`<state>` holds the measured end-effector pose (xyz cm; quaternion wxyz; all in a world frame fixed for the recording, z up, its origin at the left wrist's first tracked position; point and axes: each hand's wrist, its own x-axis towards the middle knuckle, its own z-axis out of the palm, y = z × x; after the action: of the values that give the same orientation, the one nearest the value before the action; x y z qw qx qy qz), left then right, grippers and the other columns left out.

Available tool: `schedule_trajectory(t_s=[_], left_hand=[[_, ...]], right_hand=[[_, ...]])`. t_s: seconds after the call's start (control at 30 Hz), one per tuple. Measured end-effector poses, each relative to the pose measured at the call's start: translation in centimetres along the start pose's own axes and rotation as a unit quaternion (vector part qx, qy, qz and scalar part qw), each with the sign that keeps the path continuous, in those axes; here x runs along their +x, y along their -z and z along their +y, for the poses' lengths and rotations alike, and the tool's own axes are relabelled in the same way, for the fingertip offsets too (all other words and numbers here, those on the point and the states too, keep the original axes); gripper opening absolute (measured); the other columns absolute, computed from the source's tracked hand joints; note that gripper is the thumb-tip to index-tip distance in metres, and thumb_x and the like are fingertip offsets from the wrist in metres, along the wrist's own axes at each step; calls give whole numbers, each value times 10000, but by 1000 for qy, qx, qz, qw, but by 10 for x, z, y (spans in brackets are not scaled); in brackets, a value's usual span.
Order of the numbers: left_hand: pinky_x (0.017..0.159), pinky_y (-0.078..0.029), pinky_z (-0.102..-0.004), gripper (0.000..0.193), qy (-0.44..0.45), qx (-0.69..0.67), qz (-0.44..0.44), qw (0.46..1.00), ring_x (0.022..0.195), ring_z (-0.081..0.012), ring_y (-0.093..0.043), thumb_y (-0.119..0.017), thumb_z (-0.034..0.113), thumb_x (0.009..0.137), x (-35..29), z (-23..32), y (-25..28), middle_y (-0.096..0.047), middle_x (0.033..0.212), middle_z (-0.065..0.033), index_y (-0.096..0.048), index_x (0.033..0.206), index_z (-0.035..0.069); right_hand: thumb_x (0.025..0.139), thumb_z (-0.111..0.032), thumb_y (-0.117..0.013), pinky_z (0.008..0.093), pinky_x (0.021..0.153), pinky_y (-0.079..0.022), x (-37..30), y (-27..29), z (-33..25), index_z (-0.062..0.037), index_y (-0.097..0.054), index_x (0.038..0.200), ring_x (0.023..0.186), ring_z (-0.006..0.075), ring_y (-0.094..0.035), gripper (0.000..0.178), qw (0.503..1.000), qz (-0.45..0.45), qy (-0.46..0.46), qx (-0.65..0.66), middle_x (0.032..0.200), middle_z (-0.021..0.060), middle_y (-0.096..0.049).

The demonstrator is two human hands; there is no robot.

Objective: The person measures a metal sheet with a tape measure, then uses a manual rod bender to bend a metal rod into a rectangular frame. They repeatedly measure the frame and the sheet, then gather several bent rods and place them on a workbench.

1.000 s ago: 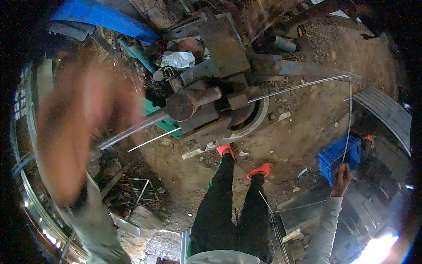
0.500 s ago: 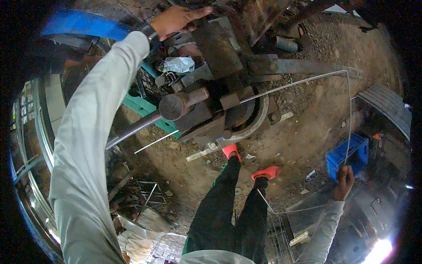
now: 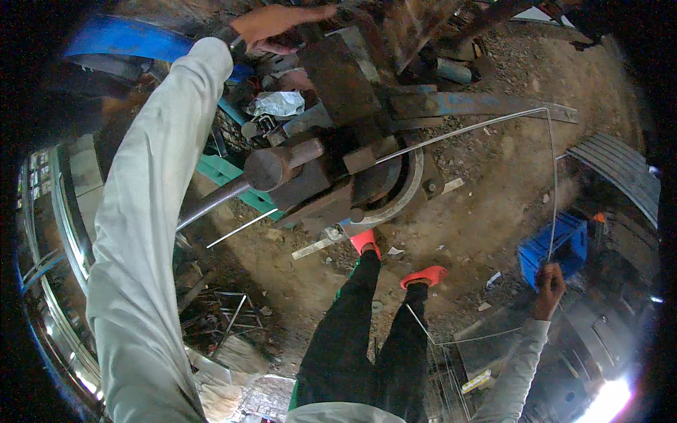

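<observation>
Steel rod (image 3: 479,127), thin and already bent at a corner, lies fed into the rusty bending machine (image 3: 338,162). Right hand (image 3: 548,289) clenches its free end (low, beside the blue crate (image 3: 557,247)); left hand (image 3: 271,25) rests open-fingered atop the machine. Bending seems underway; the next bend likely needs steady rod positioning.

A thin steel rod (image 3: 552,185), bent at a sharp corner far right, is running from the rusty bending machine (image 3: 338,151) down toward the near right.
</observation>
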<state>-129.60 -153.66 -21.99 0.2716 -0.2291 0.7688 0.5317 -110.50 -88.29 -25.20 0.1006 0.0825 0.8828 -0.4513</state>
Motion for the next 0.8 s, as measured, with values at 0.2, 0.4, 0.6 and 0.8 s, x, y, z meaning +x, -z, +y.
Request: schedule_trajectory(t_s=[0.2,0.4,0.6,0.8], left_hand=[[1168,-308,-502,625,-22,-87,-111,990,1398,-325,-345,-644,245,955,28,-16,31,-225,1592,-133,-368,1491,78],[1142,-325,-493,700,-37,62,-98,993,1414,-324,-329,-666,377,927,22,-17,31,-367,1529,-160,-382,1488,69],[1191,-256,-486,724,-42,-3,-109,993,1453,-328,-260,-629,422,941,21,-22,17,-269,1574,-169,-361,1488,31],[1196,-245,-475,797,-98,-39,-126,986,1479,-322,-203,-679,417,912,30,-39,26,-217,1596,-173,-325,1504,17]], right_hand=[[1016,-279,-577,234,571,-257,1,-8,-2,-119,-461,775,670,46,-324,311,998,-2,-39,54,721,-77,-382],[1030,-298,-546,219,531,-241,11,-17,10,-108,-470,782,596,29,-322,321,999,0,-9,32,686,-76,-367],[1029,-296,-546,220,525,-243,14,-24,31,-107,-467,768,586,31,-321,332,999,12,-30,2,683,-73,-382],[1036,-297,-529,227,550,-275,23,-36,26,-95,-473,773,619,46,-344,336,996,41,27,-77,696,-59,-392]])
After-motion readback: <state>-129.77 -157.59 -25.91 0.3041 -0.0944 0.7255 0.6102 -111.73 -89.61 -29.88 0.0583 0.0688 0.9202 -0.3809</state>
